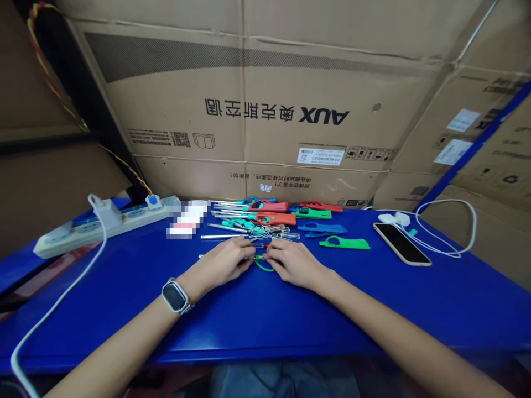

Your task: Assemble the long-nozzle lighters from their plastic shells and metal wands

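Observation:
My left hand (226,261) and my right hand (292,261) meet at the middle of the blue table (265,309), fingers curled together around a small green lighter part (262,262) with a thin metal tube poking out to the left. A watch (176,296) sits on my left wrist. Just beyond my hands lies a pile of red, green and blue lighter shells (286,213) and metal tubes (228,226). One green shell (344,242) lies apart to the right.
A white power strip (95,224) with a plugged-in white cable runs along the left. A phone (401,243) and a white charger with cable (440,232) lie at the right. Large cardboard boxes (265,110) wall off the back of the table.

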A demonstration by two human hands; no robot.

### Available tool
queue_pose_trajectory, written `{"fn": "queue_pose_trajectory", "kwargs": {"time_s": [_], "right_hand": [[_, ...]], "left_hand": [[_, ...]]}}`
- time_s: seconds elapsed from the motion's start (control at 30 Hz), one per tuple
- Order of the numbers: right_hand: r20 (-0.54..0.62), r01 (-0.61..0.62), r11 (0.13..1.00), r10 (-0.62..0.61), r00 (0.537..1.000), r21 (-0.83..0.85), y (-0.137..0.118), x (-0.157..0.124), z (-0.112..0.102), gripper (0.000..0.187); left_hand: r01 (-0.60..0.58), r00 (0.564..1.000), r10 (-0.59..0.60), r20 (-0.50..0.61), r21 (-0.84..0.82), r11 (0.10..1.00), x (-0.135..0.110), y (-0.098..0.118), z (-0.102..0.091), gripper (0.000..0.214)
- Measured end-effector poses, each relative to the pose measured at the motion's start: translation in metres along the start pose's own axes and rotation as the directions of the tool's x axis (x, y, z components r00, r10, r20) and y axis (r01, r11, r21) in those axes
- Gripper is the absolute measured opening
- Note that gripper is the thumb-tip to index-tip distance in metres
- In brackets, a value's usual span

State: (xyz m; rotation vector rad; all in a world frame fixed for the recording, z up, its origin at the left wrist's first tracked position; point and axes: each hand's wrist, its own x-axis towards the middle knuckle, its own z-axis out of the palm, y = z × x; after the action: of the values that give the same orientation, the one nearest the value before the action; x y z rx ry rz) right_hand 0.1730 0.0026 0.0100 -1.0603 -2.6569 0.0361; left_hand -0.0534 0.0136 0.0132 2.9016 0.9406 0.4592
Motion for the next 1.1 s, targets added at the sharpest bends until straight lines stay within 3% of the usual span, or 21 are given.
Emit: {"fn": "queue_pose_trajectory", "kwargs": {"time_s": [0.37, 0.67, 0.87, 1.1], "right_hand": [[0.032, 0.024, 0.999, -0.023, 0.999, -0.031, -0.004, 0.000, -0.002, 0.018], [0.003, 0.019, 0.985, -0.020, 1.000, 0.170, 0.002, -0.003, -0.001, 0.024], [-0.042, -0.045, 0.972, 0.057, 0.997, 0.231, 0.004, 0.001, 0.004, 0.024], [-0.050, -0.134, 0.931, 0.160, 0.986, 0.339, 0.009, 0.005, 0.006, 0.017]], "left_hand": [[-0.031, 0.999, 0.030, 0.011, 0.083, 0.996, 0.000, 0.005, -0.001, 0.012], [-0.066, 0.998, 0.067, -0.015, 0.058, 0.996, -0.001, 0.008, 0.004, 0.024], [-0.072, 0.997, 0.072, -0.003, 0.054, 0.996, -0.001, 0.008, 0.005, 0.024], [-0.002, 1.000, 0.002, 0.005, 0.099, 0.995, 0.000, 0.016, 0.005, 0.026]]}}
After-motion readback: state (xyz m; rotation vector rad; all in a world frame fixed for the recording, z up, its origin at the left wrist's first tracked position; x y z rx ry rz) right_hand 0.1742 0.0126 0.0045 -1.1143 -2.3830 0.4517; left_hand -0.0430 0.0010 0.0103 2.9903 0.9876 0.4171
